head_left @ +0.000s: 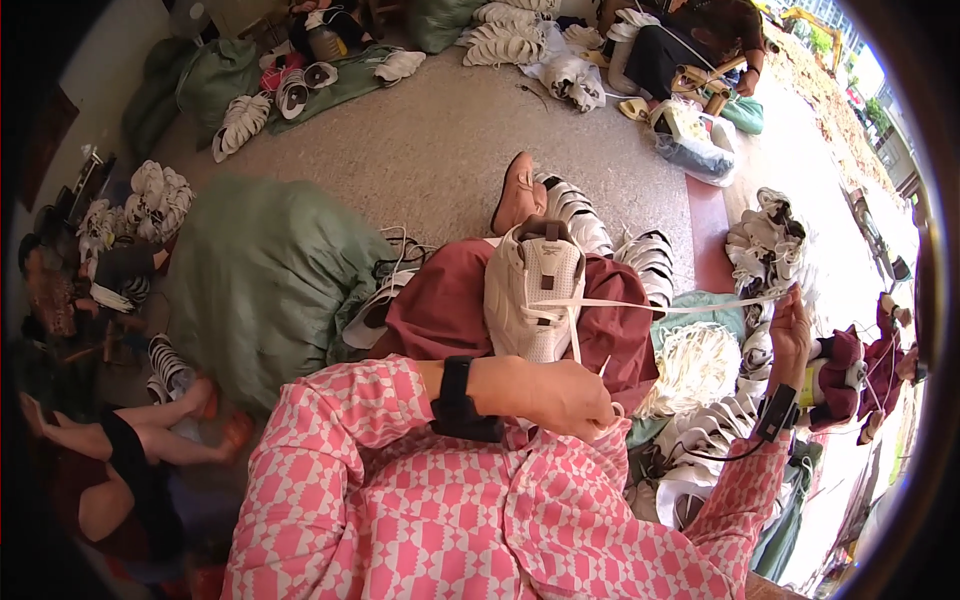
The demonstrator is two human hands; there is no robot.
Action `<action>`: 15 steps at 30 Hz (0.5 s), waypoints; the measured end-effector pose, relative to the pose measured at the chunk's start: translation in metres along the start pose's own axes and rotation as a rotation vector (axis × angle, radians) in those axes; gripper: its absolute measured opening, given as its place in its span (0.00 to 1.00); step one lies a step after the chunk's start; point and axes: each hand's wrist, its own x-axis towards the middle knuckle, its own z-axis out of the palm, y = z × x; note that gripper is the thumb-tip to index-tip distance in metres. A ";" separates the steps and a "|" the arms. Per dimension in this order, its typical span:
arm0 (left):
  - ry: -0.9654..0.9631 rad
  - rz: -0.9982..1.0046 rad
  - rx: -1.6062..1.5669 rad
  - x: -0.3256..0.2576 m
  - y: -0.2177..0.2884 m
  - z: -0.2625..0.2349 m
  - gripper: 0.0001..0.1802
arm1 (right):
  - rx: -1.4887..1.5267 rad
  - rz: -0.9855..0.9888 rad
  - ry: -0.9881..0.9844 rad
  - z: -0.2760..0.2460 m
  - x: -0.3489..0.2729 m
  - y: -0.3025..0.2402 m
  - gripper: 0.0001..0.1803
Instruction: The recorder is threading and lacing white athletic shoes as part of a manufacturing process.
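Observation:
A white sneaker [535,290] rests on my lap, its toe end toward me and its tongue facing up. A flat white shoelace [680,308] stretches from its eyelets out to the right. Its far part is pinched in my right hand [790,325], raised at the right. Close to my body, just below the shoe, my left hand [560,395] is closed. Another stretch of lace drops from the shoe behind this hand, and a pale bit shows at its fingertips. The palm side of the left hand is hidden.
A bundle of white laces [695,365] lies right of my knee, among many stacked shoes [715,430]. At my left stands a big green sack [265,280]. People sit nearby; one works at the far right [690,50]. More shoes [505,40] lie at the back.

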 end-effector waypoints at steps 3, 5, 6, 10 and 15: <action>0.136 -0.119 -0.649 -0.064 0.018 -0.041 0.13 | 0.016 -0.094 0.116 0.017 -0.013 0.038 0.16; 0.497 -0.217 -1.042 -0.118 0.008 -0.048 0.10 | 0.193 -0.061 0.220 -0.006 -0.001 0.029 0.14; 0.789 -0.222 -0.989 -0.145 0.006 -0.048 0.09 | 0.176 -0.063 0.221 -0.003 -0.001 0.040 0.14; 1.553 -0.176 -1.193 -0.233 -0.047 -0.008 0.13 | -0.001 -0.112 0.257 0.017 0.000 0.087 0.17; 1.141 -1.229 -0.258 -0.274 -0.078 0.048 0.18 | -0.594 -0.134 0.150 0.103 -0.041 0.164 0.25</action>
